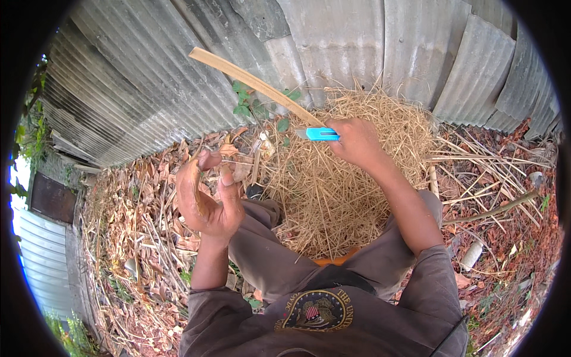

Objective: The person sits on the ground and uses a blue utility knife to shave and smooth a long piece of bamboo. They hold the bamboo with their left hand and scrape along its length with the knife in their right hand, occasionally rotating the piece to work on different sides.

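Observation:
My right hand (355,141) is closed round a light-blue utility knife (322,134), its blade out and pointing left. From the same fist a long, slightly curved strip of split bamboo (256,86) runs up and to the left, past the knife. My left hand (207,193) is raised over the leaf litter, apart from both things. Its fingers are bent but spread from the thumb, and nothing shows in them. Below my right hand, between my legs, lies a large heap of straw-coloured shavings (333,196).
A corrugated metal fence (345,47) stands just ahead. Dry leaves (148,208) cover the ground at left. Thin sticks (482,172) and a pale cylindrical piece (471,256) lie at right. A small green plant (244,101) grows by the fence. Something orange (336,260) shows beneath me.

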Motion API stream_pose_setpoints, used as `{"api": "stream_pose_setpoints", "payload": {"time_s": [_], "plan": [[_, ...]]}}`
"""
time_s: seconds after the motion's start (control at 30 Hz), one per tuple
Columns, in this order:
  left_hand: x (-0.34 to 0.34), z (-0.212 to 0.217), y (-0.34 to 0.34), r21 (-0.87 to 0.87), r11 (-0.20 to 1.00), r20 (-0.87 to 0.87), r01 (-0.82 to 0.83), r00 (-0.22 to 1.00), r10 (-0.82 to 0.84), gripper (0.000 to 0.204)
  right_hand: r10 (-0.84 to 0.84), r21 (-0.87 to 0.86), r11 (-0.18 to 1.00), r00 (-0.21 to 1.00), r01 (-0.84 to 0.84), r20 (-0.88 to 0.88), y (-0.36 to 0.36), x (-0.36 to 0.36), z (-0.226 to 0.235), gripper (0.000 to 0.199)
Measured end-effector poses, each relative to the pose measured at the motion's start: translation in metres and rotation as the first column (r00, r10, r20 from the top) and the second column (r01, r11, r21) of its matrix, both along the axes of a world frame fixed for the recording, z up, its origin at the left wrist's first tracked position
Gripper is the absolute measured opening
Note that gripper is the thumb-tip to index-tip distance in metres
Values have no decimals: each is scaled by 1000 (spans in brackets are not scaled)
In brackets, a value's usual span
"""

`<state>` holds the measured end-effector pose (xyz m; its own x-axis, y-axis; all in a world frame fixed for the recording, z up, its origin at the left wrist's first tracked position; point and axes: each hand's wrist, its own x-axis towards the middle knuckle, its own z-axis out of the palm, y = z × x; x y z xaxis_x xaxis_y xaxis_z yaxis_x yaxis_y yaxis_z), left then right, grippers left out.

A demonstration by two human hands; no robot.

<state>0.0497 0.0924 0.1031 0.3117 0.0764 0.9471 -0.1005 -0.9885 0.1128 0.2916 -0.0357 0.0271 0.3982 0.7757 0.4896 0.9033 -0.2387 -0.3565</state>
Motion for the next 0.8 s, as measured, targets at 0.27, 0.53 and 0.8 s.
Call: {"api": "stream_pose_setpoints", "payload": {"time_s": [0.27, 0.53, 0.8], "plan": [[-3, 45, 20, 514, 845, -748, -152, 404, 527, 34, 197, -151, 977, 912, -151, 361, -5, -13, -8, 7], [-42, -51, 58, -615, 655, -762, -438, 116, -637, 41, 107, 24, 994, 992, -108, 71, -13, 0, -7, 17], [-38, -74, 25, -874, 251, -418, -417, 377, -827, 43, -100, 222, 957, 928, 189, -360, -22, 6, 3, 25]]}}
